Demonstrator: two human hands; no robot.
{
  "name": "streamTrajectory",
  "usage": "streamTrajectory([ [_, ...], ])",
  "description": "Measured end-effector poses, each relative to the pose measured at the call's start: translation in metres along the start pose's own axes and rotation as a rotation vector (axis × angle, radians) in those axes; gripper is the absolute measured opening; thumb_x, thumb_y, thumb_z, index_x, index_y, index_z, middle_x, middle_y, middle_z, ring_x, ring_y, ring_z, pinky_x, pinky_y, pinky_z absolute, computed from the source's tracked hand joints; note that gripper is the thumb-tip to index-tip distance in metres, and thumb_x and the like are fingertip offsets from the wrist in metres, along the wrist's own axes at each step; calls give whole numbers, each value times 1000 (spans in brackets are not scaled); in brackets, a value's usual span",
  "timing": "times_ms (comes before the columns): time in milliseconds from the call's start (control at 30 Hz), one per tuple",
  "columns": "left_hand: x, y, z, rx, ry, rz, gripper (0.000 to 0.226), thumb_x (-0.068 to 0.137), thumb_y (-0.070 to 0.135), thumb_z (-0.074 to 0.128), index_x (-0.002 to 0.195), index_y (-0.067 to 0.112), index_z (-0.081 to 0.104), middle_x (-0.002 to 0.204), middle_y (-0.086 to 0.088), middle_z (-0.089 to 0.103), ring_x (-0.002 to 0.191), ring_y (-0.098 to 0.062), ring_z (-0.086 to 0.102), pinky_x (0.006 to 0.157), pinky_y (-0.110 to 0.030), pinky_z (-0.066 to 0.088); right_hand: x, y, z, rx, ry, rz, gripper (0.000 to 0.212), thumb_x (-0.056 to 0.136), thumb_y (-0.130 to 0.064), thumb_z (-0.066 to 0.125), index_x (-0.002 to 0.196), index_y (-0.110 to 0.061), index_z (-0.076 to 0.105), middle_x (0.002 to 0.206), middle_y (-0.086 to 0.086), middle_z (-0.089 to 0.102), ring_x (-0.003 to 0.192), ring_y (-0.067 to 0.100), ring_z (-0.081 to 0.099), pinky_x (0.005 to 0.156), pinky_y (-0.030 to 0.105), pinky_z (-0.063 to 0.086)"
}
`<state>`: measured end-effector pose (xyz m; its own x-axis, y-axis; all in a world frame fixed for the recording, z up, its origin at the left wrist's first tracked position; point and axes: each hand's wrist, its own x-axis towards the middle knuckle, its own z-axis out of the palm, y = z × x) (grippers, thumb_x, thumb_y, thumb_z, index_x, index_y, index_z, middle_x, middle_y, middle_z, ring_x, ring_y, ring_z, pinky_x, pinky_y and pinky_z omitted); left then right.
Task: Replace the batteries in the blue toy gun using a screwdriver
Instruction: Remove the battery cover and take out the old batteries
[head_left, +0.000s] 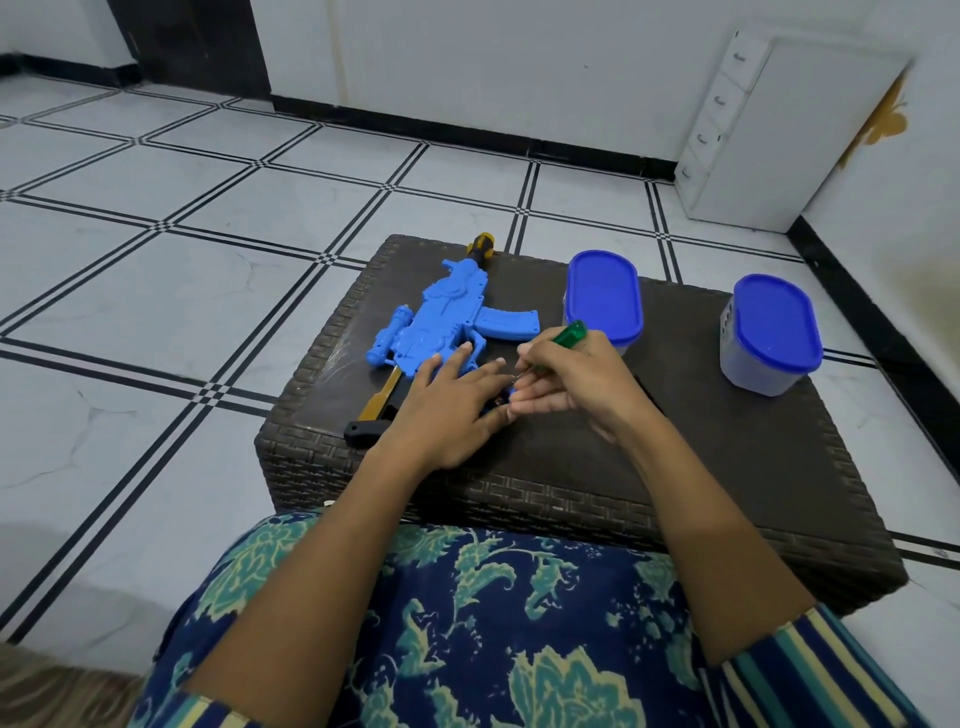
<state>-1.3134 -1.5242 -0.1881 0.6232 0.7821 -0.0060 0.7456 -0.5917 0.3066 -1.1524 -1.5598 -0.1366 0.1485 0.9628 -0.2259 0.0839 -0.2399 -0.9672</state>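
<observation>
The blue toy gun (441, 322) lay on its side at the left of the dark woven counter (571, 467), muzzle pointing away from me and its gold and black stock toward me. My left hand (447, 410) lay flat and spread over the grip end, fingers apart and pressing down, so the gun could not slide or roll. That pressure mattered, I judged, since a toy this light would turn with the tool otherwise. Just beside it, my right hand (566, 384) was closed around the green-handled screwdriver (569, 332), the handle tilted up and away and the thin shaft angled down into the gap between my fingertips. The tip itself was hidden there, so I could not tell whether it sat in the screw head. To do this well I needed the tip seated squarely, a firm downward push, and slow turns. Further right stood two tubs with blue lids (602, 291) (776, 325), both closed.
</observation>
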Motion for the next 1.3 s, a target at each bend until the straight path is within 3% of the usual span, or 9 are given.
streamTrajectory([
  [300,6,-1,1,-195,195,-26,35,101,40,41,128,26,59,140,4,55,145,-17,28,115,-43,21,1,0,-18,182,94,-4,22,94,-15,60,86,4,64,74,23,65,61,28,70,60,36,61],
  [400,7,-5,-2,-273,327,-45,28,101,38,44,109,25,68,105,4,70,115,-18,57,91,-39,41,0,-1,-22,170,85,-5,22,94,-15,59,85,4,64,71,23,64,58,27,68,58,37,61],
  [533,8,-1,-4,-443,466,-66,34,99,41,45,95,15,67,76,4,65,71,-12,59,66,-31,39,0,-1,-10,34,35,-13,22,94,-13,60,82,5,63,69,24,64,55,29,66,57,39,62],
  [667,14,-1,-13,-873,736,-236,40,99,44,47,79,15,65,76,-2,70,66,-13,65,62,-27,51,0,-4,-2,-40,83,-81,23,92,-11,59,76,4,64,63,22,62,50,29,64,51,36,60],
  [767,14,8,-19,-916,716,-267,45,93,44,58,65,9,59,57,6,62,49,-5,56,52,-20,44,-2,-11,-14,4,332,-193,25,90,-11,58,67,-2,64,56,16,60,40,23,58,40,28,52],
  [833,16,16,-13,-663,588,-87,45,89,45,64,68,5,60,57,11,61,55,0,56,55,-22,45,-3,-15,-29,91,533,-266,27,89,-12,58,64,-5,63,53,13,58,35,19,53,36,24,45],
  [967,27,42,9,-22,391,350,35,85,56,59,92,23,70,86,6,62,86,-20,58,66,-35,42,-10,-12,-50,166,721,-373,26,91,-13,57,68,-3,63,54,12,56,36,16,50,36,23,43],
  [1100,35,66,27,161,272,362,35,91,49,54,120,31,65,122,10,58,111,-17,48,77,-34,27,-16,-5,-61,127,738,-392,29,94,-15,56,66,-8,62,53,8,56,38,15,51,37,23,43],
  [1300,44,73,25,90,80,186,32,96,35,51,126,26,61,133,9,56,127,-16,46,109,-52,23,-19,2,-70,68,698,-404,30,94,-15,58,64,-11,61,52,4,58,41,15,54,39,22,46],
])
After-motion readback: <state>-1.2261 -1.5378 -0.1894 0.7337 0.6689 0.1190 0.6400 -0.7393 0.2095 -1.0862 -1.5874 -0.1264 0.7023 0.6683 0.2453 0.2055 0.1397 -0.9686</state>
